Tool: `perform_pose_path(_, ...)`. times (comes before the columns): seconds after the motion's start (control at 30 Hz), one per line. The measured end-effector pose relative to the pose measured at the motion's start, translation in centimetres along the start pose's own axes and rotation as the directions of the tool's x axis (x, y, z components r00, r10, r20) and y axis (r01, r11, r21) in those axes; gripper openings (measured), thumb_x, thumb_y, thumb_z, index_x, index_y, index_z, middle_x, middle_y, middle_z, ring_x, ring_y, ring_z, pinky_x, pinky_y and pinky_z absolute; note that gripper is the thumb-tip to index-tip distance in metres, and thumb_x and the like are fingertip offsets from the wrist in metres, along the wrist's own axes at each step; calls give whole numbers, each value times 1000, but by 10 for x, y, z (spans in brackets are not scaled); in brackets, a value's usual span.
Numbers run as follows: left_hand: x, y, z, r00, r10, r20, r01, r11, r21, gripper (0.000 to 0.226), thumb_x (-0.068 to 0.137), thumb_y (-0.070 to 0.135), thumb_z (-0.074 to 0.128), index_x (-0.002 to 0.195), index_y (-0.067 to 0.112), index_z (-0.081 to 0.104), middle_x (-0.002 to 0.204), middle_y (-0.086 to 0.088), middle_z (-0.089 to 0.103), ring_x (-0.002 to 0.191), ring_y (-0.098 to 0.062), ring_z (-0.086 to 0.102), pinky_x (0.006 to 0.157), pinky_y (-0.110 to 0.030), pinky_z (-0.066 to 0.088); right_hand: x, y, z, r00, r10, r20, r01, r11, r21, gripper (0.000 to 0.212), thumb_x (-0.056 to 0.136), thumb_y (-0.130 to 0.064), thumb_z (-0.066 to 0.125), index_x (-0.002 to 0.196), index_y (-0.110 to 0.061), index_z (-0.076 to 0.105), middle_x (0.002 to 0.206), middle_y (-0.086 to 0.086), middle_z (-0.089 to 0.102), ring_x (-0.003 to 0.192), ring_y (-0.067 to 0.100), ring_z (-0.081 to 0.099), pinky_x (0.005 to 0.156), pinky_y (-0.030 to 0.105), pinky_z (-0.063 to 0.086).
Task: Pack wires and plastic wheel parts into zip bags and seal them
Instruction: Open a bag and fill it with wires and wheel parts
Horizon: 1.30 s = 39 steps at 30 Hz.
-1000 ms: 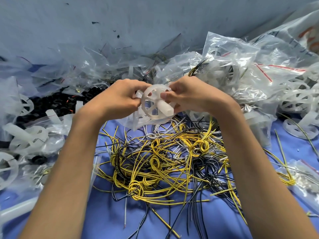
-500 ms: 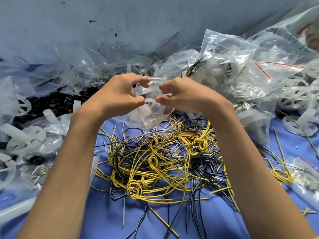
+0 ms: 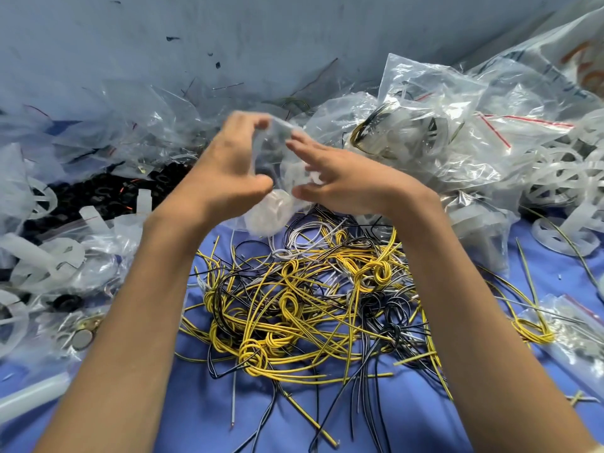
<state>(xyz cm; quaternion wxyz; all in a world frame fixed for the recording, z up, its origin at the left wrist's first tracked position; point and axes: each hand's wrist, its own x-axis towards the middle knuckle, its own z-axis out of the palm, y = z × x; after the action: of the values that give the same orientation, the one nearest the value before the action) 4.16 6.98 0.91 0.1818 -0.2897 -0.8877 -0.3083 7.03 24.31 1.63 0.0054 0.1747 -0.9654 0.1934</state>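
Head | left hand (image 3: 228,165) grips zip bag (image 3: 278,148) | orange print (image 3: 586,71) unreadable

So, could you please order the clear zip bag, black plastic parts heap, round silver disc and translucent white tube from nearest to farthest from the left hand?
1. Clear zip bag, held in the left hand.
2. Heap of black plastic parts, to its left.
3. Round silver disc, lower left.
4. Translucent white tube, bottom-left corner.
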Motion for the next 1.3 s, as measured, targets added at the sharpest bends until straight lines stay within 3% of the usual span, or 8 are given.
perform_pose_path(0.1,4,6,2,992,51,-114,-49,999,21,69,71,-7,58,136,1,37,134,-16,40,125,-19,41,99,-5,22,4,-7,0,995,-46,-85,48,999,14,76,94,-31,54,152,-25,6,158,-4,-15,144,8,6,104,13,8)
perform_pose_path(0.27,-2,0,2,868,41,494,-80,995,58,68,76,-4,61,139,13,43,131,-3,44,72,25,44,65,4,29,-6,7,0,963,128,237,-94,984,-150,73,91,-48,54,150,-30,15,158,-3,12,143,16,19,112,30,17)
perform_pose_path(0.63,0,2,8,839,0,544,-45,997,70,73,85,7,58,149,18,25,138,1,36,71,4,43,71,-5,30,-10,14,-7,978,137,158,-136,991,-22,66,93,-45,51,149,-33,17,155,-8,24,138,13,31,103,25,27)
perform_pose_path(0.8,0,-5,19,753,-110,649,17,989,148,55,84,14,59,137,21,45,70,1,39,53,-2,37,55,-16,37,-12,11,-8,961,188,204,-203,978,54,45,96,-40,47,139,-27,43,134,-2,54,93,14,67,90,32,51)
perform_pose_path(1.0,-8,-15,41,581,-210,786,45,973,226,59,88,31,60,142,36,36,129,16,49,106,-5,49,89,-17,32,-12,10,-8,946,188,263,-213,974,71,36,96,-38,48,129,-23,55,117,-2,63,89,7,67,73,20,56)
perform_pose_path(1.1,-9,-15,36,585,-129,801,93,991,92,51,88,32,63,133,46,45,97,16,13,92,8,56,70,-10,37,-11,8,-6,940,177,293,-202,978,57,35,95,-39,49,124,-21,60,111,1,68,95,10,66,86,32,55)
perform_pose_path(1.2,-13,-22,19,639,-51,767,341,913,-223,33,83,22,69,113,35,63,112,4,66,92,-5,67,75,-15,51,-11,3,-5,926,176,335,-189,982,8,37,94,-43,48,123,-23,61,109,3,68,99,14,65,93,39,52)
perform_pose_path(1.3,-7,-33,13,887,-126,445,359,793,-492,9,83,15,67,85,23,63,113,5,68,83,-2,69,64,-15,46,-13,1,-7,926,171,335,-169,985,-35,40,95,-47,46,127,-26,58,111,2,67,99,17,65,93,38,51)
